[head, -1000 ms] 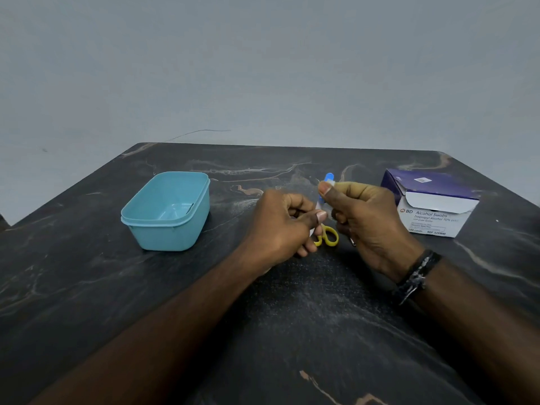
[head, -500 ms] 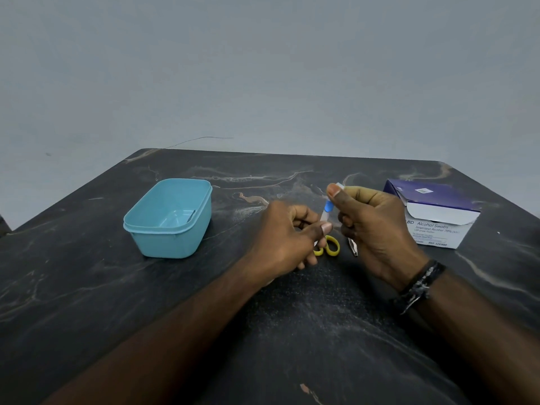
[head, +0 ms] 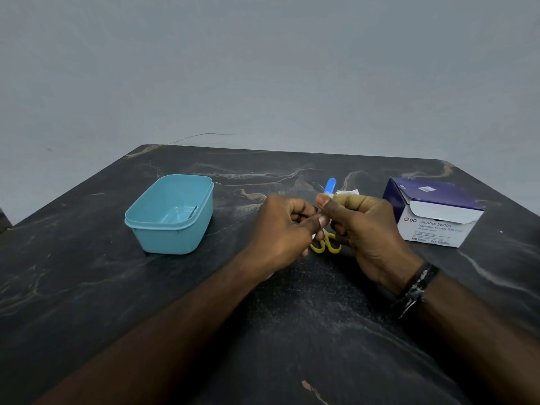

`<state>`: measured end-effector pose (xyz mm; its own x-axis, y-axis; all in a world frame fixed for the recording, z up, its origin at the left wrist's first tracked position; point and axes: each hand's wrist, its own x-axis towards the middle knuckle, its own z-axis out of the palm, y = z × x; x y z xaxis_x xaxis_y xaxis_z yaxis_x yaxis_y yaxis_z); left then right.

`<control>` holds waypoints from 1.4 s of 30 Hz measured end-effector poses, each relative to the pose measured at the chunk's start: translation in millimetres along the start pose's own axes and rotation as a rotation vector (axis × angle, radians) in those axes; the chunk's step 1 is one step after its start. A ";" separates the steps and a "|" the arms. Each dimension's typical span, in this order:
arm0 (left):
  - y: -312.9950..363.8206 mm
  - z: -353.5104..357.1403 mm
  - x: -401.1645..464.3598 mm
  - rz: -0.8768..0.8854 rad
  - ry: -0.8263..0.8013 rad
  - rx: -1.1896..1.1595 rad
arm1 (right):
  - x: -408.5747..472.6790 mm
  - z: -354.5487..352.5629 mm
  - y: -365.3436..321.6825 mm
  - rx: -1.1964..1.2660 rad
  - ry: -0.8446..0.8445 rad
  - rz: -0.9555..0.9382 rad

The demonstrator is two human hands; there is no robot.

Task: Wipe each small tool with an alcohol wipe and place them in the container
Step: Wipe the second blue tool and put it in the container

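My left hand pinches the lower end of a thin tool with a blue tip, which sticks up between both hands. My right hand grips that tool higher up, with a white alcohol wipe showing just above its fingers. Yellow-handled scissors lie on the table below the hands, mostly hidden. A turquoise container stands open to the left with a slim metal tool inside.
A purple and white box of alcohol swabs, flap open, sits at the right on the dark marbled table. A black bracelet is on my right wrist. A grey wall rises behind the table.
My right hand has slid down along the tool, so more of the blue tip shows above the thumb than half a second ago. The left hand's hold has not changed.
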<state>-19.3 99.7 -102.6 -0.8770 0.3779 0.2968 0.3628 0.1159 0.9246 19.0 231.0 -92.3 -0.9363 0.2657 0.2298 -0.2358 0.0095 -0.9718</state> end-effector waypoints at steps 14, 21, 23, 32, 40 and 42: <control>-4.4 2.0 0.7 0.028 -0.011 0.023 | 6.3 -5.5 1.2 0.021 0.066 0.002; -3.0 -0.4 2.0 0.025 0.009 0.037 | 1.0 -0.7 1.0 -0.010 -0.001 0.011; -2.6 0.0 1.5 0.033 -0.003 0.034 | 3.2 -2.2 0.7 -0.011 0.038 -0.003; -2.7 3.3 -1.1 -0.006 -0.030 0.019 | 9.1 -10.8 0.5 0.052 0.094 -0.012; -1.5 -0.2 1.3 0.010 0.017 0.028 | 1.0 -0.8 1.5 0.007 -0.018 0.031; -1.7 0.1 0.5 0.015 0.005 0.022 | 2.5 -2.1 1.3 0.001 0.012 0.016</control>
<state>-20.3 99.8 -104.0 -0.8732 0.3748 0.3117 0.3825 0.1305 0.9147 16.9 233.7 -93.1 -0.9368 0.2774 0.2133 -0.2210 0.0038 -0.9753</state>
